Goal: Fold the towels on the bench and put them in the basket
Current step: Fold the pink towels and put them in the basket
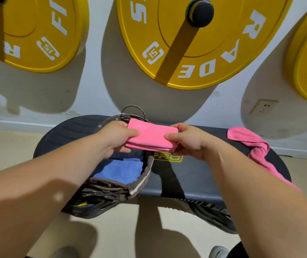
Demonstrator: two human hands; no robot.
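Observation:
A folded pink towel (151, 135) is held in the air above the dark bench (191, 174). My left hand (116, 135) pinches its left end and my right hand (188, 139) pinches its right end. The towel hangs over the right rim of a brown woven basket (141, 180) that stands on the bench's left half. Inside the basket lies a folded blue towel (120, 171). A second pink towel (255, 146), unfolded and crumpled, drapes over the bench's right end.
Three big yellow weight plates (201, 40) hang on the white wall behind the bench. A wall socket (263, 107) sits low on the right. Beige floor lies around the bench, and a shoe (218, 251) shows at the bottom edge.

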